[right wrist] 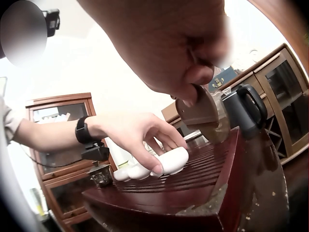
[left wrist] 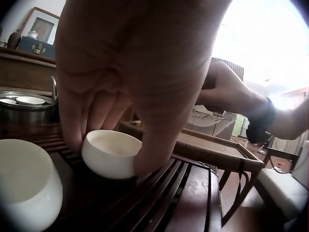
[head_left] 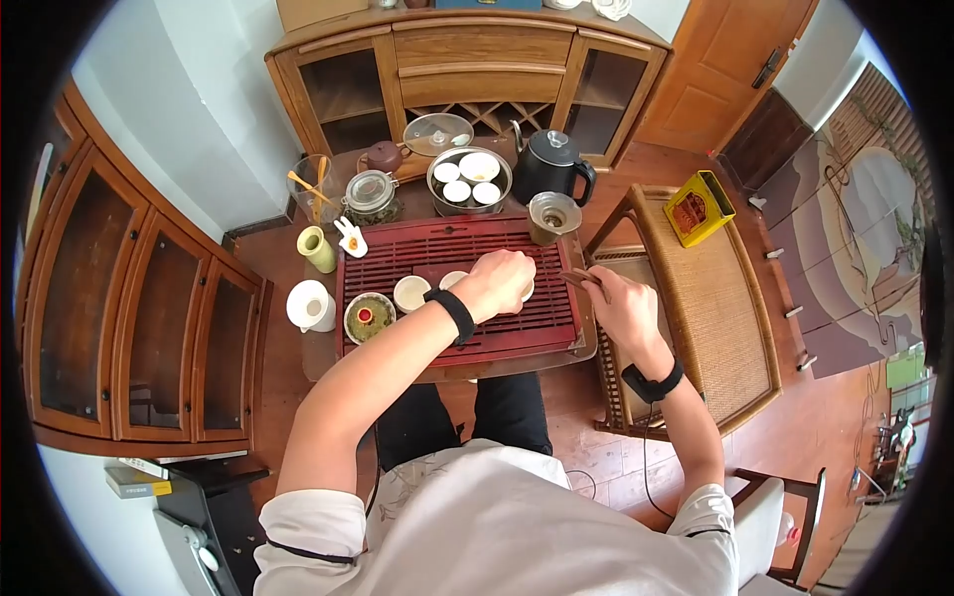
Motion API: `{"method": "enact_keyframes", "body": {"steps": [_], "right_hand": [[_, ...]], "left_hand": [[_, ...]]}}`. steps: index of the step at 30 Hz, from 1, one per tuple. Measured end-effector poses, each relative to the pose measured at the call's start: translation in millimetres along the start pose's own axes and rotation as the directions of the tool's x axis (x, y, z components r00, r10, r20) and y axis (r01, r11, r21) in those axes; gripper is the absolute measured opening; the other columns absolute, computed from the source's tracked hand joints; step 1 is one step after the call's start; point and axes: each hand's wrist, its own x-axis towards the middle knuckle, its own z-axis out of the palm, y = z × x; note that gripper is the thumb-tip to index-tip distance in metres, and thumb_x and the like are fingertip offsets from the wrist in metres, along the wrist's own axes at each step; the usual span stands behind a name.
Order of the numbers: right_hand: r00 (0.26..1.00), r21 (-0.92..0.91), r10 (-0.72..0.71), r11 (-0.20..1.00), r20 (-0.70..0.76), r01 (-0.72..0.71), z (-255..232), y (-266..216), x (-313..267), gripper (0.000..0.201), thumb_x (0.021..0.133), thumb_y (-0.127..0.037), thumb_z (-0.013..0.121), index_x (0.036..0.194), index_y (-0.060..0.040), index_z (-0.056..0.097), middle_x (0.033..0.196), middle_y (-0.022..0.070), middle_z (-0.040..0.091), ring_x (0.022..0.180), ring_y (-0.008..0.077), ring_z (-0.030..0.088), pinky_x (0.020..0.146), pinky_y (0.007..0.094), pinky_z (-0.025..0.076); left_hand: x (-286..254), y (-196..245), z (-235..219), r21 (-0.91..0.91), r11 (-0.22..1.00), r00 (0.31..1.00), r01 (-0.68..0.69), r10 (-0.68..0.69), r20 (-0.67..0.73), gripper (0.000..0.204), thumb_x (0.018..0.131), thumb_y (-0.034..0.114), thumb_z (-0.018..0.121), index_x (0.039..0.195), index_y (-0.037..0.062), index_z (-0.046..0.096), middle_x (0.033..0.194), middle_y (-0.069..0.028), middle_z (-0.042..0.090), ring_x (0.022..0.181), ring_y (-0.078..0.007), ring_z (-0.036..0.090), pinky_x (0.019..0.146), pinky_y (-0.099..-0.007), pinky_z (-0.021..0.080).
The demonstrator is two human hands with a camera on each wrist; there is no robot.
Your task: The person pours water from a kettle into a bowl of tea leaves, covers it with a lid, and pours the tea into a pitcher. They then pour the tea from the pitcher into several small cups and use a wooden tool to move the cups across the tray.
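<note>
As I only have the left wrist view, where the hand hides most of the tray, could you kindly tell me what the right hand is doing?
Observer: The right hand holds a brown wooden tool, seemingly tongs, in its fingers at the right edge of the red slatted tray.
Operator: Thank you. What stands behind the tray on that side?
Observer: A black kettle stands just past the far right corner.
Operator: And the tray's left end?
Observer: A bowl of green tea leaves sits in the near left corner, well left of the small white cup that the left hand grips.
</note>
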Motion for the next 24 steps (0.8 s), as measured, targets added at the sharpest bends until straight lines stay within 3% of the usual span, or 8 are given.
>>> {"method": "enact_keyframes", "body": {"steps": [4, 6, 9, 12, 14, 17, 21, 24], "right_hand": [[1.0, 0.034, -0.006, 0.999, -0.025, 0.007, -6, -14, 12, 0.016, 0.096, -0.021, 0.076, 0.107, -0.0106, 0.075, 0.085, 0.0125, 0.077, 0.072, 0.0337, 0.075, 0.062, 0.0404, 0.059], [1.0, 0.043, -0.006, 0.999, -0.025, 0.007, -7, -23, 21, 0.017, 0.095, -0.021, 0.077, 0.108, -0.0105, 0.074, 0.086, 0.0126, 0.077, 0.073, 0.0337, 0.075, 0.062, 0.0404, 0.059], [0.998, 0.067, -0.043, 0.997, -0.042, 0.046, -7, -36, 44, 0.018, 0.095, -0.022, 0.076, 0.109, -0.0106, 0.073, 0.087, 0.0126, 0.078, 0.075, 0.0344, 0.075, 0.064, 0.0414, 0.06], [0.995, 0.077, -0.09, 0.993, -0.037, 0.093, -1, -54, 73, 0.018, 0.096, -0.022, 0.075, 0.11, -0.0115, 0.072, 0.087, 0.013, 0.077, 0.074, 0.0352, 0.075, 0.064, 0.0429, 0.06], [0.982, 0.096, -0.185, 0.977, -0.047, 0.188, 12, -63, 95, 0.014, 0.098, -0.022, 0.071, 0.109, -0.0131, 0.072, 0.084, 0.0143, 0.076, 0.075, 0.0364, 0.075, 0.065, 0.0461, 0.06], [0.944, 0.013, -0.201, 0.979, 0.261, 0.205, 35, -77, 128, 0.017, 0.098, -0.025, 0.071, 0.107, -0.0107, 0.072, 0.081, 0.0166, 0.075, 0.08, 0.0359, 0.076, 0.066, 0.0475, 0.06], [0.876, -0.045, -0.245, 0.956, 0.416, 0.289, 85, -84, 168, 0.019, 0.099, -0.026, 0.07, 0.107, -0.009, 0.073, 0.084, 0.0175, 0.077, 0.081, 0.0373, 0.077, 0.071, 0.0487, 0.061], [0.834, -0.089, -0.276, 0.929, 0.477, 0.358, 120, -84, 192, 0.02, 0.096, -0.026, 0.07, 0.108, -0.0119, 0.077, 0.088, 0.0148, 0.077, 0.085, 0.0388, 0.076, 0.074, 0.0508, 0.06]], "left_hand": [[-5, 8, -3, 0.053, 0.997, 0.999, 0.054, -0.053, -0.004, 0.043, 0.067, 0.015, 0.085, 0.102, -0.0057, 0.071, 0.089, -0.0248, 0.076, 0.09, -0.0428, 0.077, 0.079, -0.0484, 0.064], [-9, 15, -11, 0.086, 0.995, 0.995, 0.054, -0.061, 0.076, 0.05, 0.069, 0.018, 0.086, 0.108, -0.0077, 0.068, 0.099, -0.0248, 0.076, 0.093, -0.0403, 0.076, 0.081, -0.0465, 0.064], [-32, 43, -20, 0.232, 0.969, 0.99, 0.086, -0.057, -0.131, 0.079, 0.072, 0.032, 0.089, 0.128, -0.0148, 0.059, 0.131, -0.0263, 0.063, 0.111, -0.0331, 0.066, 0.088, -0.0421, 0.063], [-65, 68, -27, 0.145, 0.989, 0.883, -0.007, 0.074, -0.464, 0.07, 0.078, 0.027, 0.086, 0.13, -0.0121, 0.059, 0.13, -0.0235, 0.064, 0.115, -0.0323, 0.065, 0.086, -0.041, 0.063], [-90, 82, -14, 0.024, 0.995, 0.782, -0.092, 0.088, -0.616, 0.052, 0.08, 0.021, 0.084, 0.122, -0.0047, 0.066, 0.119, -0.0165, 0.068, 0.109, -0.0303, 0.066, 0.079, -0.0389, 0.062], [-139, 88, 2, -0.039, 0.991, 0.697, -0.125, 0.06, -0.715, 0.015, 0.081, 0.014, 0.081, 0.088, 0.0061, 0.071, 0.084, -0.0079, 0.067, 0.082, -0.025, 0.067, 0.059, -0.0368, 0.056], [-175, 52, 54, -0.28, 0.951, 0.638, -0.133, -0.134, -0.758, 0.029, 0.084, 0.009, 0.08, 0.061, 0.0066, 0.062, 0.055, -0.0064, 0.055, 0.047, -0.0262, 0.055, 0.044, -0.0377, 0.045], [-195, 32, 66, -0.332, 0.941, 0.688, -0.061, -0.201, -0.698, 0.031, 0.085, 0.01, 0.079, 0.061, 0.0057, 0.061, 0.055, -0.0078, 0.056, 0.047, -0.0263, 0.056, 0.044, -0.0371, 0.043]]}}
